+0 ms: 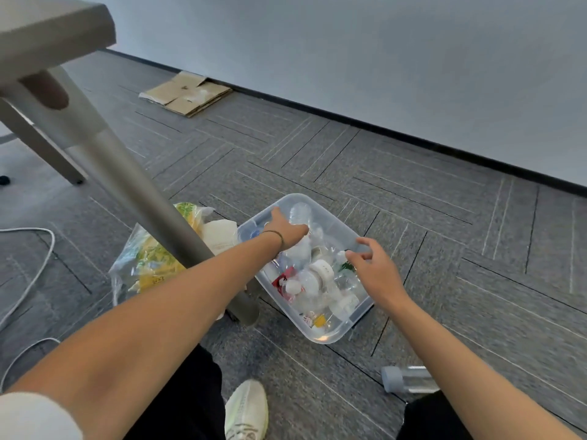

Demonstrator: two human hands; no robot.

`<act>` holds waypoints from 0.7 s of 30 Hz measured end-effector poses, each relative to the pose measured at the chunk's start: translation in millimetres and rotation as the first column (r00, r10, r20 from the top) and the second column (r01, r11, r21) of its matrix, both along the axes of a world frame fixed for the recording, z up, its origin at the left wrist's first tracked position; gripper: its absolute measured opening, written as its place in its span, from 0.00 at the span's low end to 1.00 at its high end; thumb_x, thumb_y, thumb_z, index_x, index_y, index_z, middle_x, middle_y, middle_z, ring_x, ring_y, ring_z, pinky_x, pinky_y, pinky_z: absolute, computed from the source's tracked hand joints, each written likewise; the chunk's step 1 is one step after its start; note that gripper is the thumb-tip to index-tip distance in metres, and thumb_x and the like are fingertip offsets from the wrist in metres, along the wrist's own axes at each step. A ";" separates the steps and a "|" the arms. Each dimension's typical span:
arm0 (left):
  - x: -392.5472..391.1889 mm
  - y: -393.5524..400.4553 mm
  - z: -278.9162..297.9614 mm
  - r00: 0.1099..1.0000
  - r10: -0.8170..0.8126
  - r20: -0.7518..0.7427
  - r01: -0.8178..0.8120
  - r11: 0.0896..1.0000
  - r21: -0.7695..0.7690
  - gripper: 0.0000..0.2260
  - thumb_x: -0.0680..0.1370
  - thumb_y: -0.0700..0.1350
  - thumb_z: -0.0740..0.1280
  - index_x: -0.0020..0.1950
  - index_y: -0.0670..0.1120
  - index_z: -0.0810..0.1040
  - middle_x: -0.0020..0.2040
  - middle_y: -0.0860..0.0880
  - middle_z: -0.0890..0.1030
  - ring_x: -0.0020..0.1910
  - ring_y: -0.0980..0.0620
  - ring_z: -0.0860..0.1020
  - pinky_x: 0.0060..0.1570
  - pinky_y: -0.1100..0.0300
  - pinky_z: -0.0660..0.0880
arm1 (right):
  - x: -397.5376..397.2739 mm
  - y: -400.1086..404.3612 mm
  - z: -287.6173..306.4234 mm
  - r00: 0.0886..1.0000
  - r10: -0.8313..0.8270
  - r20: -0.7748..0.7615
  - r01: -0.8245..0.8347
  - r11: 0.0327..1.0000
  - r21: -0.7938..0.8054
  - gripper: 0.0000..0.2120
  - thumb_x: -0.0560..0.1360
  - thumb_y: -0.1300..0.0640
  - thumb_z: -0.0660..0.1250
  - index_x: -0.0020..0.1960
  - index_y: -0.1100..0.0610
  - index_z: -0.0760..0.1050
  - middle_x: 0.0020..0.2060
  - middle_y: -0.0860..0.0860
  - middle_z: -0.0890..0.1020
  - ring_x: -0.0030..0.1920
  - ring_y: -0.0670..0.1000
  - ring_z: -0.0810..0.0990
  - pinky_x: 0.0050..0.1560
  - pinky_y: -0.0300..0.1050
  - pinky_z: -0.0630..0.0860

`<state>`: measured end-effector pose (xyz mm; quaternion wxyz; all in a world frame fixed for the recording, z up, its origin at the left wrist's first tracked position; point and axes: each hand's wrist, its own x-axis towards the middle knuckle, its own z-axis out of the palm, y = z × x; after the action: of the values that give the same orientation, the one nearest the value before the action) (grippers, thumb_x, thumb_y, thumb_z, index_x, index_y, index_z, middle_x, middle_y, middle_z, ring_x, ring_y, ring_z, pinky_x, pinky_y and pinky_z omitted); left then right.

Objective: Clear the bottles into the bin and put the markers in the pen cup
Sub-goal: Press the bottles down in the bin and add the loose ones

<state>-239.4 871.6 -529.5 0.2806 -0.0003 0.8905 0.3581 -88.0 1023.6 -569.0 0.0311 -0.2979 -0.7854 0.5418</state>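
A clear plastic bin [330, 336] stands on the carpet, filled with several empty clear bottles [313, 281] with white caps. My left hand [286, 231] reaches into the bin's far left corner, palm down. Its thumb and fingers wrap a clear bottle [300, 213] that lies on top of the pile. My right hand [376, 271] hovers over the bin's right edge with fingers spread and nothing in them, close to a white cap [340, 256]. Another clear bottle with a grey-blue cap [408, 379] lies on the floor by my right forearm. No markers or pen cup are in view.
A grey table leg [136, 192] slants down just left of the bin. A plastic bag with yellow and green contents [149, 258] sits behind the leg. Flattened cardboard [187, 93] lies by the wall. A white cable [38, 268] runs at the left. My shoe [246, 411] is below.
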 end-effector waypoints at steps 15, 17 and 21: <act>90.2 65.6 -11.7 0.774 -0.486 -0.406 0.446 0.873 -0.196 0.24 0.78 0.49 0.66 0.74 0.51 0.69 0.65 0.45 0.78 0.59 0.46 0.77 0.57 0.50 0.76 | 54.2 46.1 -5.7 0.997 -0.064 -0.046 0.069 0.991 0.113 0.17 0.80 0.49 0.66 0.68 0.50 0.75 0.53 0.47 0.81 0.51 0.46 0.79 0.50 0.48 0.76; 111.6 86.0 -27.1 0.733 -0.547 -0.404 0.510 0.835 -0.206 0.23 0.78 0.48 0.66 0.73 0.49 0.70 0.65 0.45 0.78 0.61 0.44 0.77 0.59 0.49 0.76 | 71.8 57.1 -16.8 0.997 -0.079 -0.009 0.079 0.985 0.153 0.16 0.79 0.49 0.66 0.66 0.50 0.76 0.53 0.48 0.81 0.52 0.49 0.80 0.52 0.50 0.78; 154.2 117.7 -71.7 0.682 -0.630 -0.371 0.610 0.770 -0.188 0.21 0.79 0.47 0.66 0.72 0.49 0.71 0.63 0.45 0.79 0.59 0.44 0.78 0.58 0.49 0.76 | 112.7 90.0 -44.7 0.991 -0.066 0.113 0.033 0.961 0.276 0.13 0.78 0.47 0.67 0.61 0.49 0.79 0.52 0.49 0.82 0.50 0.50 0.80 0.53 0.52 0.79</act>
<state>-85.2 989.3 -601.2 0.1902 0.3697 0.8845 0.2117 24.7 1113.7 -613.6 0.0377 -0.3427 -0.8454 0.4079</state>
